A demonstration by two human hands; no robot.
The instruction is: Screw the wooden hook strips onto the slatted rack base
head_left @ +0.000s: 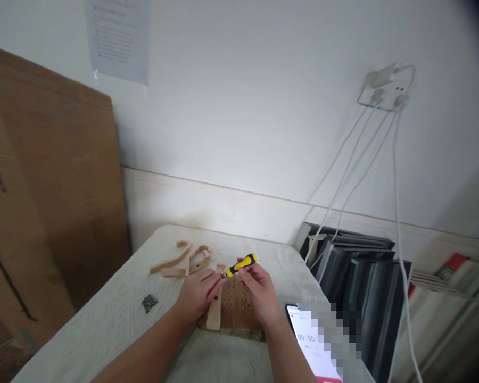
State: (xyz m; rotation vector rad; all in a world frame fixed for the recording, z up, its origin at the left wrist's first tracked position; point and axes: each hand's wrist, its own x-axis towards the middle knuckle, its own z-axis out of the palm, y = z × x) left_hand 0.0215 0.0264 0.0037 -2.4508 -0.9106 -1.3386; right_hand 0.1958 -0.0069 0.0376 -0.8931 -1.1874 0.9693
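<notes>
My right hand [259, 292] is closed around a short screwdriver with a yellow and black handle [242, 264], tip pointing left. My left hand [199, 292] rests fingers-down on a pale wooden strip [215, 308] that lies across a brown perforated wooden board [239, 311]; its fingertips meet the screwdriver's tip. Both hands sit over the board on a table with a white cloth [112, 324].
Several curved wooden hook pieces [183, 261] lie beyond the hands. A small dark pile of screws [149, 302] lies to the left. A phone with a timer [311, 340] lies at the right. Cardboard [43, 186] leans left; dark panels [359, 266] and cables [395, 202] stand right.
</notes>
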